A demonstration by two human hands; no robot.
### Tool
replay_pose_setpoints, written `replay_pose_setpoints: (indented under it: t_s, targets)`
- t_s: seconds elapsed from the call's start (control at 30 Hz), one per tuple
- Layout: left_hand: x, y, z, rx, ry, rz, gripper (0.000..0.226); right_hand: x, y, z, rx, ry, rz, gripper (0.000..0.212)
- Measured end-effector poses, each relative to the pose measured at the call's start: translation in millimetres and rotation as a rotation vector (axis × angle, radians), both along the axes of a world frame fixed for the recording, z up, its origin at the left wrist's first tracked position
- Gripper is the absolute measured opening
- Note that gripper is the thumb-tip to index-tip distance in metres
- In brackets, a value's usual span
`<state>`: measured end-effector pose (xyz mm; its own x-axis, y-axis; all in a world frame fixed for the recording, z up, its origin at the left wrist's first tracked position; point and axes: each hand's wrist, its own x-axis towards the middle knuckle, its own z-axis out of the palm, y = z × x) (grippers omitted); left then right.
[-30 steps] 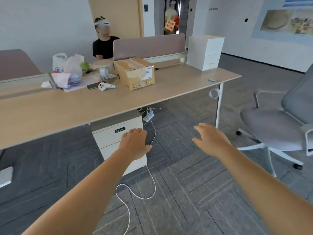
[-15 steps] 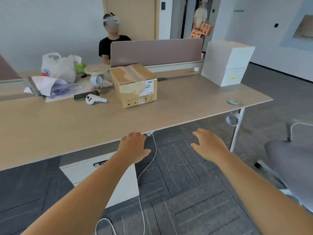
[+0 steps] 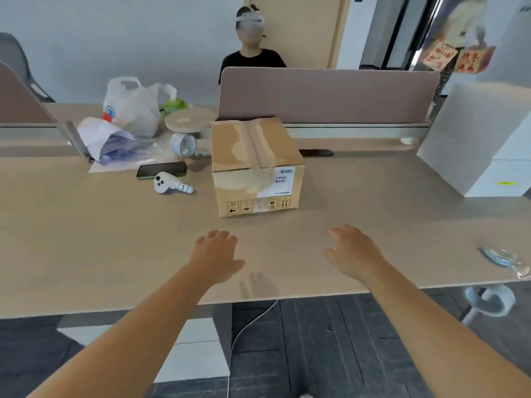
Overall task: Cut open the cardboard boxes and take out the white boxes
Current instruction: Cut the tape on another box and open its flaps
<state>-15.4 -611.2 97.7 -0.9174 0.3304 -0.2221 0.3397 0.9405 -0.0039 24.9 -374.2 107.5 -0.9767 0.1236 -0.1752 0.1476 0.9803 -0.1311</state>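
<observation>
Controller (image 3: 171,183) beside taped cardboard box (image 3: 255,165)

One cardboard box (image 3: 255,165), two stacked white boxes (image 3: 477,139), two hands.

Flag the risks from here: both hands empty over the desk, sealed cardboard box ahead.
1. No blade shows in either hand; tearing the taped cardboard box open bare-handed could go badly.
2. The controller and phone lie close left of the box; dragging or turning it may knock them.
3. A deep cut along the tape seam could score the white box presumably inside.
</observation>
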Motion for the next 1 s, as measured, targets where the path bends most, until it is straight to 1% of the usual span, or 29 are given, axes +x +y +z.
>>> replay_pose_setpoints:
  t_s: [0.13, 0.23, 0.33, 0.4, 0.47, 0.53, 0.6, 0.67, 0.7, 0.73, 0.8, 0.83, 0.9, 1.0]
  targets:
    - [-45.0, 11.4, -16.2, 0.025, -0.052, 0.178, 0.055, -73.2, 27.1, -13.0, -0.027, -0.017, 0.074, 0.046]
    - [-73.4, 14.9, -27.3, 0.15, -0.091, 0.338, 0.061, -119.4, 42.6, -24.6, -0.135, -0.025, 0.079, 0.052]
    - [-99.0, 12.6, -37.4, 0.409, -0.116, 0.515, 0.073, -156.5, 46.4, -32.1, -0.361, -0.056, -0.001, 0.071]
    - [-119.5, 8.7, -45.2, 0.601, -0.097, 0.612, 0.079, -180.0, 44.7, -38.0, -0.554, -0.033, -0.056, 0.076]
    - [-141.0, 6.0, -54.9, 0.791, -0.086, 0.678, 0.08, -202.7, 40.6, -47.7, -0.766, 0.013, -0.149, 0.076]
    - [-164.7, 2.7, -66.8, 0.969, -0.093, 0.699, 0.079, -222.1, 34.9, -61.8, -0.96, 0.059, -0.228, 0.069]
    - [-186.3, 0.5, -76.8, 1.086, -0.128, 0.714, 0.079, -237.9, 29.4, -74.3, -1.069, 0.06, -0.264, 0.062]
    - [-202.9, -0.9, -86.1, 1.2, -0.195, 0.736, 0.08, -248.0, 27.2, -88.3, -1.129, 0.039, -0.275, 0.061]
    - [-209.0, -0.3, -90.1, 1.273, -0.223, 0.742, 0.076, -251.8, 26.6, -93.6, -1.165, 0.04, -0.294, 0.056]
    - [-213.7, 1.1, -94.6, 1.338, -0.236, 0.743, 0.066, -254.0, 25.8, -97.2, -1.202, 0.046, -0.316, 0.049]
    - [-218.7, 6.1, -101.9, 1.431, -0.197, 0.742, 0.04, -256.9, 24.8, -103.2, -1.246, 0.071, -0.355, 0.041]
    - [-220.6, 7.8, -105.1, 1.453, -0.161, 0.754, 0.032, -257.8, 24.3, -105.5, -1.25, 0.089, -0.367, 0.036]
    - [-222.4, 8.9, -108.8, 1.469, -0.117, 0.777, 0.027, -259.1, 23.0, -106.8, -1.24, 0.128, -0.382, 0.03]
    - [-222.6, 9.4, -107.6, 1.488, -0.099, 0.783, 0.029, -260.4, 22.0, -105.2, -1.235, 0.169, -0.396, 0.029]
